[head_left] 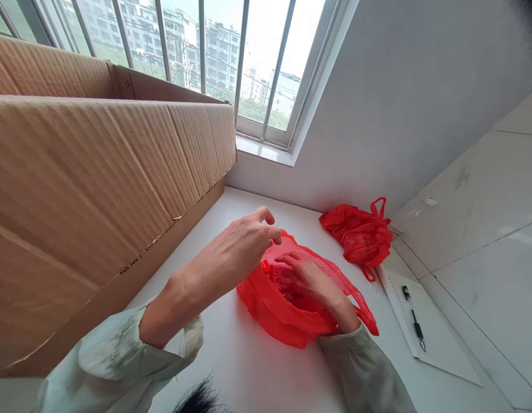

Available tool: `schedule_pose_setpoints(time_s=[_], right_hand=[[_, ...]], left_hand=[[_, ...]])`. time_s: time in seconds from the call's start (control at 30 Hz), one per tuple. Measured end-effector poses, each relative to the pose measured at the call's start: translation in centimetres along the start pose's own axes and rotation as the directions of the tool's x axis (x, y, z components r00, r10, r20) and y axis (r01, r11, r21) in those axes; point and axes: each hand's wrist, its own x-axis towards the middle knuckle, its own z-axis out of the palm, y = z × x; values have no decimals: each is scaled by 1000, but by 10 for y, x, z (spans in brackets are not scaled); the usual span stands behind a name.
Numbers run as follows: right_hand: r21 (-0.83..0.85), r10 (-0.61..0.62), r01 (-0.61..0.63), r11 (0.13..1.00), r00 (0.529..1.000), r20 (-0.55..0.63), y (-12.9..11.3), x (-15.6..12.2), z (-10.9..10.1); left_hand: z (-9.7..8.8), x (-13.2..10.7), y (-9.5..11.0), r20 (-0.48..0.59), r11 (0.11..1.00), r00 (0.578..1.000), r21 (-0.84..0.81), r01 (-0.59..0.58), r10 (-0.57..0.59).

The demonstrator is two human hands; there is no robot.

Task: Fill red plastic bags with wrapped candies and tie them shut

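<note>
A red plastic bag lies with its mouth open on the white tabletop. My left hand is over the bag's far left rim, its fingers bent and apart, with nothing visible between them. Inside the bag's mouth is my right hand, palm down, its fingers stretched out over small red, shiny wrapped items. The undersides of its fingers are hidden, and what the items are I cannot make out.
A large open cardboard box stands on the left. At the back right sits a second, crumpled red plastic bag. A black pen and its cap lie on white paper on the right. Behind is a barred window.
</note>
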Motion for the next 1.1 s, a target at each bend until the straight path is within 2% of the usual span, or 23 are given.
schedule_pose_setpoints(time_s=[0.13,0.2,0.27,0.37,0.47,0.57,0.7,0.77,0.8,0.87,0.97,1.1], right_hand=[[47,-10,13,999,998,-60,-13,-6,-20],[129,-51,63,990,994,-92,-23,-10,-30],[243,-105,119,963,992,-70,-34,-13,-36],[405,-174,158,900,985,2,-49,-19,-41],[482,-223,224,847,973,-60,-60,-24,-41],[442,-195,240,864,970,-144,-64,-28,-41],[265,-126,182,947,968,-216,-63,-34,-52],[148,-97,135,980,967,-237,-59,-41,-63],[91,-72,96,991,970,-232,-57,-47,-70],[-2,17,-18,1000,979,-205,-48,-60,-83],[-35,249,-257,966,957,-148,-33,-82,-97],[5,551,-552,834,830,-83,-16,-94,-99]], left_hand=[[-5,-4,-8,-6,998,1000,-46,-30,29],[-4,-6,-13,-11,993,997,-92,-79,79],[-3,-7,-16,5,979,992,-164,-122,124],[0,-7,-12,19,957,983,-235,-173,182],[-1,-5,-2,-54,953,974,-200,-227,221],[-8,-7,8,-199,951,949,-141,-274,243],[-21,-12,16,-388,931,880,-121,-343,274],[-25,-14,16,-449,941,859,-104,-321,244],[-26,-14,14,-456,953,863,-90,-291,220],[-23,-13,7,-398,973,901,-68,-219,175],[-9,-6,-9,-191,983,975,-117,-140,116],[6,2,-23,15,971,999,-240,-27,31]])
